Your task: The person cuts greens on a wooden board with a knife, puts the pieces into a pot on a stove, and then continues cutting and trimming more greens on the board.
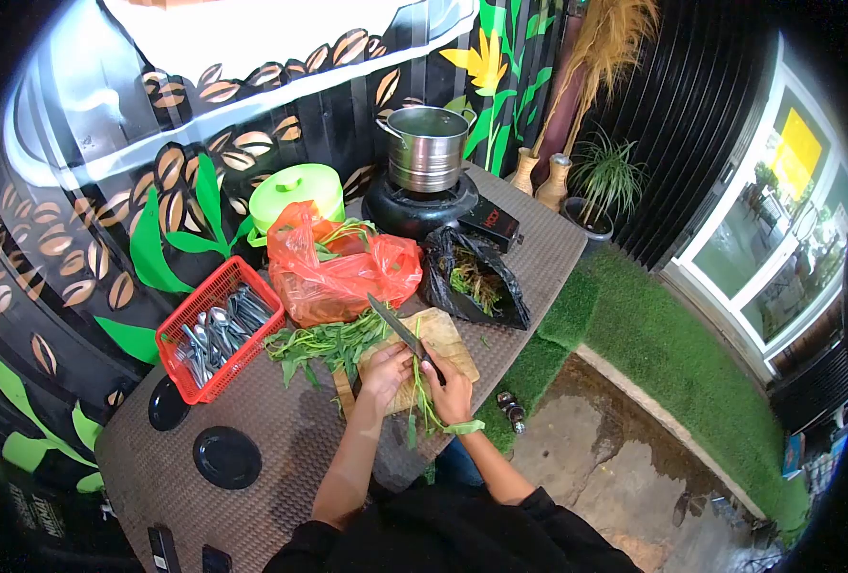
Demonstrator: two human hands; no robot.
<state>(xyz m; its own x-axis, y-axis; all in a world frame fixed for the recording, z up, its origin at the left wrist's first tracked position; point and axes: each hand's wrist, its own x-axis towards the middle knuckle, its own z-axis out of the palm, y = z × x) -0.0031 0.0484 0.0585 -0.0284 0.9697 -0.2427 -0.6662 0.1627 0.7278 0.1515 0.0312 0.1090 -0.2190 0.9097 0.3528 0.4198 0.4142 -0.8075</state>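
My right hand is wrapped round the handle of a kitchen knife, whose blade points up and left over the wooden cutting board. Close beside it, my left hand has its fingers closed on leafy green stems, partly hidden by the hand. Some stems hang down between the hands past the board's near edge. A larger heap of leafy greens lies to the left, partly on the board. Behind the board sit a red plastic bag and an open black plastic bag containing plant trimmings.
A steel pot stands on a black portable stove at the back of the woven-patterned table. Near it is a lime-green lidded pot. Leftward are a red basket of cutlery and black plates.
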